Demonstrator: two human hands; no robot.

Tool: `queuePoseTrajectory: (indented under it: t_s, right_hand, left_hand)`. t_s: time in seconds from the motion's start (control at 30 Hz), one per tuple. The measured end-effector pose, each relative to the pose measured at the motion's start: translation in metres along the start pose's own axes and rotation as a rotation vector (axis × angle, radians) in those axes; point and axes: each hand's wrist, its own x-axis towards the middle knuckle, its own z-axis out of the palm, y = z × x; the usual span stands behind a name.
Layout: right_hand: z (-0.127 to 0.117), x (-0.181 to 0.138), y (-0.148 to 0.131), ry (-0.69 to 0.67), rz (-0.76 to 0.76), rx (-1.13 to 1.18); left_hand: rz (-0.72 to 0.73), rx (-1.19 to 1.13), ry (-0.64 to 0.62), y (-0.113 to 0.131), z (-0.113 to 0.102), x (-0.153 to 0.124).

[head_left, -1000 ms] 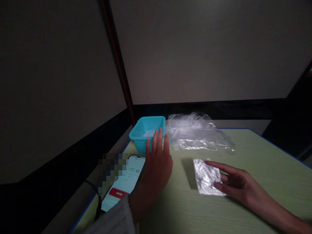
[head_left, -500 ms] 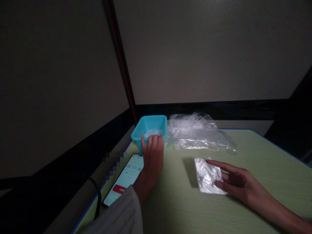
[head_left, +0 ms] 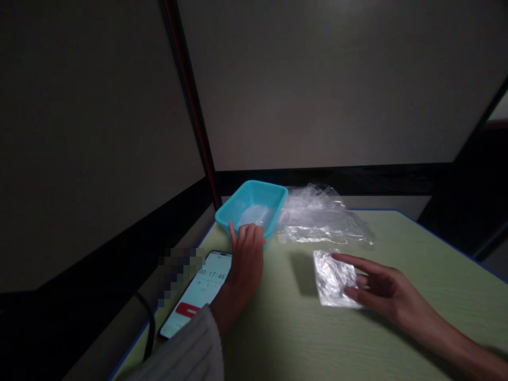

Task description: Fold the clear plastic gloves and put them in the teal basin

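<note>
My left hand (head_left: 248, 256) grips the near rim of a turquoise plastic basket (head_left: 228, 207), fingers hooked over the edge. Inside the basket lies a whitish, see-through piece (head_left: 256, 214) that looks like plastic film. Over the table to the right, my right hand (head_left: 381, 288) pinches a small square packet of folded clear plastic (head_left: 334, 279) between thumb and fingers. The packet shines and casts a shadow to its left. Behind it, a loose heap of clear plastic bags (head_left: 317, 214) lies beside the basket.
A phone (head_left: 198, 291) showing a running timer lies on the left of the pale green table (head_left: 301, 338), partly behind my left forearm. A black cable (head_left: 151, 328) runs by the table's blue left edge. Dark-trimmed walls (head_left: 317, 95) stand behind and at left.
The basket has turned and tipped in my left hand's grip, showing more of its inside. My right hand still holds the plastic packet. The view has shifted slightly.
</note>
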Motion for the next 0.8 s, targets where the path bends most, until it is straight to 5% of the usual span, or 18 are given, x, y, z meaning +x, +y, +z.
queuePoseTrajectory:
  t_s: [0.53, 0.8]
  right_hand:
    - [-0.054, -0.006, -0.056, 0.287, -0.367, 0.123]
    - [-0.060, 0.013, -0.089, 0.103, -0.379, -0.295]
  left_hand:
    - [0.514, -0.317, 0.287, 0.034, -0.044, -0.036]
    - [0.696, -0.358, 0.235, 0.034, -0.058, -0.045]
